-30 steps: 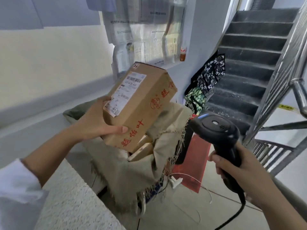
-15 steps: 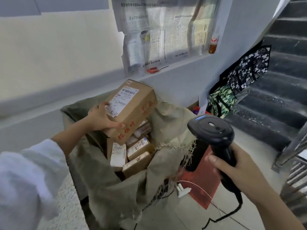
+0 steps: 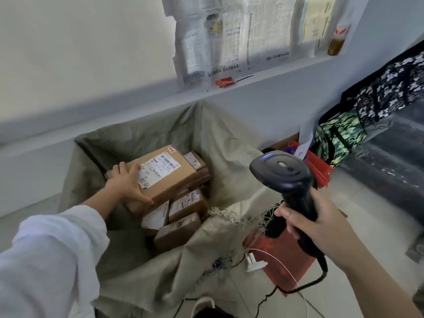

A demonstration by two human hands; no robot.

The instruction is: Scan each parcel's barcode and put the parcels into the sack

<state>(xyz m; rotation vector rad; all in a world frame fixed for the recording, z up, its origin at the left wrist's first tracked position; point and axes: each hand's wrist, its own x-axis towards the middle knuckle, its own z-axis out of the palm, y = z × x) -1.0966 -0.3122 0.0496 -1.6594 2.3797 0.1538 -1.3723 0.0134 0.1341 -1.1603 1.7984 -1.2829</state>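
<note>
The print on the box's (image 3: 167, 177) white label is too blurred to read, and the smaller boxes (image 3: 185, 206) under it are half hidden. The left hand (image 3: 127, 184) grips the end of this brown cardboard box, thumb along its near side, inside the coarse, frayed green sack (image 3: 224, 143). To its right, the right hand (image 3: 321, 226) is wrapped round a smooth black scanner (image 3: 284, 173) whose cable runs out of view.

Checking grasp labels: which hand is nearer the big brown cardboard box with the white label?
Left. The left hand grips the box at its near end; the right hand holds a black scanner, apart to its right.
</note>
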